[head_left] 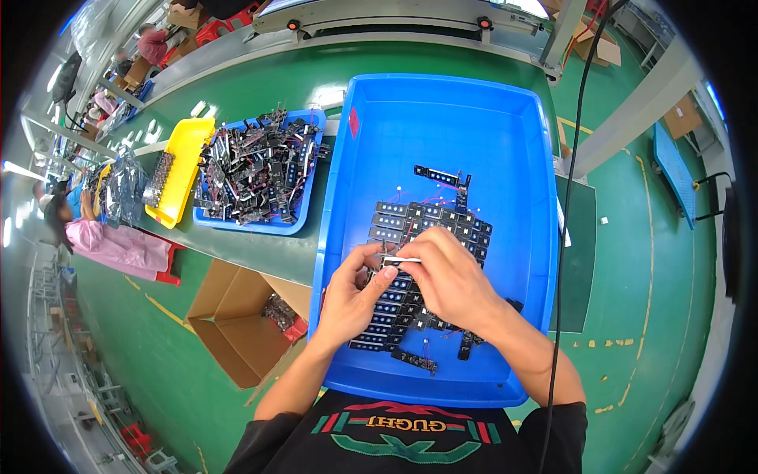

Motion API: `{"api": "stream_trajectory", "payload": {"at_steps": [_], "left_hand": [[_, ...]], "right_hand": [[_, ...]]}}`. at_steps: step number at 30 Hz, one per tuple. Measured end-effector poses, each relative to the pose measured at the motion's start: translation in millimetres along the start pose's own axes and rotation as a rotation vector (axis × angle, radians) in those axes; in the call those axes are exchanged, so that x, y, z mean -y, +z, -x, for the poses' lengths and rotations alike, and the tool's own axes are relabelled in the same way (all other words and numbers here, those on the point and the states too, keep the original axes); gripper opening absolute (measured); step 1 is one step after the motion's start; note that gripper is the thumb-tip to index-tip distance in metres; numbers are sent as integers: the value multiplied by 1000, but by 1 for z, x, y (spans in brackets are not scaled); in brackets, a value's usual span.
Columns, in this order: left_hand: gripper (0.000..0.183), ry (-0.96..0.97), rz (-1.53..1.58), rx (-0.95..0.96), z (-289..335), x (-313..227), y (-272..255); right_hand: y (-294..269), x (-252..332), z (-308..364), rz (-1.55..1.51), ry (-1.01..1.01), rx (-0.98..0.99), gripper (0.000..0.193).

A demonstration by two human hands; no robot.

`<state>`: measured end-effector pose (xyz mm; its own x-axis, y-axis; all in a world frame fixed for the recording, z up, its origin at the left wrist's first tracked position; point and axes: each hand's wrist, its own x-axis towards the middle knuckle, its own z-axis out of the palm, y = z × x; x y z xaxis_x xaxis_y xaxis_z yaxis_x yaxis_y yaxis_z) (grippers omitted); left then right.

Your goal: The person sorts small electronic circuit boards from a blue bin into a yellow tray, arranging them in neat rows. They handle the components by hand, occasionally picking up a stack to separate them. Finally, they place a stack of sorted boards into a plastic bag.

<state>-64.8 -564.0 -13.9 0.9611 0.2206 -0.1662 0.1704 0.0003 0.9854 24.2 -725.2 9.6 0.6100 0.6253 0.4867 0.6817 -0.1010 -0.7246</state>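
Both my hands work over a large blue plastic tray [442, 126]. My left hand [347, 300] pinches a small narrow strip [403, 259] with a white edge. The fingers of my right hand [458, 280] close on the same strip from the other side. Most of the strip's body is hidden by my fingers, so its kind does not show. Beneath my hands lie rows of black rectangular modules [388, 310] with pale dots and thin red wires. A few loose modules [436, 175] lie above the rows, and another [413, 361] lies below them.
Left of the tray, a smaller blue bin [304, 213] holds a tangled heap of black wired parts. Beyond it stands a yellow tray [185, 178] with metallic parts. An open cardboard box [237, 316] is on the green floor. A black cable [562, 261] hangs along the tray's right side.
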Motion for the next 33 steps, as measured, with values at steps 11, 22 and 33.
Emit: {"api": "stream_trajectory", "payload": {"at_steps": [11, 22, 33], "left_hand": [[15, -121, 183, 31, 0, -5, -4], [22, -37, 113, 86, -4, 3, -10], [64, 62, 29, 168, 1, -8, -8]], "right_hand": [[6, 2, 4, -185, 217, 21, 13], [14, 0, 1, 33, -6, -97, 16], [-4, -14, 0, -220, 515, -66, 16]]}}
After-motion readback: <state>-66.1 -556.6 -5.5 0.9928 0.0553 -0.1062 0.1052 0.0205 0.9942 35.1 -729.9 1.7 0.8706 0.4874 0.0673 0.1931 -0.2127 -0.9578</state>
